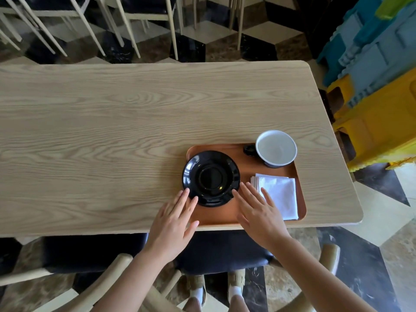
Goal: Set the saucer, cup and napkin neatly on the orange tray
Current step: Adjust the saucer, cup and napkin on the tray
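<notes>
An orange tray (pixel 244 167) lies at the table's near right. A glossy black saucer (pixel 211 178) sits on its left part, overhanging the left rim. At the tray's far right corner stands a cup (pixel 276 148), white inside, with a black handle pointing left. A folded white napkin (pixel 279 193) lies flat on the tray's right side. My left hand (pixel 174 224) is open with fingertips touching the saucer's near left edge. My right hand (pixel 258 212) is open, fingertips at the saucer's near right edge, its outer fingers over the napkin's corner.
The light wooden table (pixel 112 131) stretches left and far. A dark-seated wooden chair (pixel 94 255) stands below the near edge. Pale chair legs (pixel 126 25) crowd the far side. Blue and yellow plastic crates (pixel 378 86) are stacked to the right of the table.
</notes>
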`<state>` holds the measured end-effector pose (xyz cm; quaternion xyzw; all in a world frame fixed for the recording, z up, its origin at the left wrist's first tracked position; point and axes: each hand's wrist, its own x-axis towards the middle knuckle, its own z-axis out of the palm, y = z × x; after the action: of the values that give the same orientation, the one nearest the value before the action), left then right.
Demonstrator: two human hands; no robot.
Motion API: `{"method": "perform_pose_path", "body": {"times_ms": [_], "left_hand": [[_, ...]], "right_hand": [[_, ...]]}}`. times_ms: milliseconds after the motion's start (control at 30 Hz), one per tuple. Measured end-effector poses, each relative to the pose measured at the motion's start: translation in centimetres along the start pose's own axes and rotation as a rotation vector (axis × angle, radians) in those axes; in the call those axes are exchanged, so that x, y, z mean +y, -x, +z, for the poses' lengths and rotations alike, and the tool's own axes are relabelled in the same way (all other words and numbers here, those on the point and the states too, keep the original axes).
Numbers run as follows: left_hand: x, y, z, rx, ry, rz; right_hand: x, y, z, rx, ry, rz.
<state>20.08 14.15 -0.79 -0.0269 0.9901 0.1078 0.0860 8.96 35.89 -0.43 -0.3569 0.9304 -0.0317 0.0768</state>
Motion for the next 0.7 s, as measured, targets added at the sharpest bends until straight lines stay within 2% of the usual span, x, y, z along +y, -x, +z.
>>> {"method": "perform_pose_path", "body": {"times_ms": [333,467,567,633,700], "left_hand": [[0.2,0.1,-0.2,0.005,-0.009,-0.003],[1.0,-2.0,-2.0,0.097,0.012,-0.002],[2.1,-5.7,-3.4,0.209,0.046,0.037],[3.4,-8.9,-4.5,0.259,0.055,0.065],[5.1,-12.3,-5.6,0.278,0.050,0.073]], "right_hand": [[-0.2,0.7,0.7,0.016,-0.018,-0.015],[1.1,-0.2,-0.4,0.224,-0.101,-0.040],[4.0,-1.7,-2.8,0.452,-0.112,0.055],[6.5,-2.9,-4.2,0.488,-0.087,0.159],[9.0,-4.1,-5.1,0.447,-0.068,0.260]]}}
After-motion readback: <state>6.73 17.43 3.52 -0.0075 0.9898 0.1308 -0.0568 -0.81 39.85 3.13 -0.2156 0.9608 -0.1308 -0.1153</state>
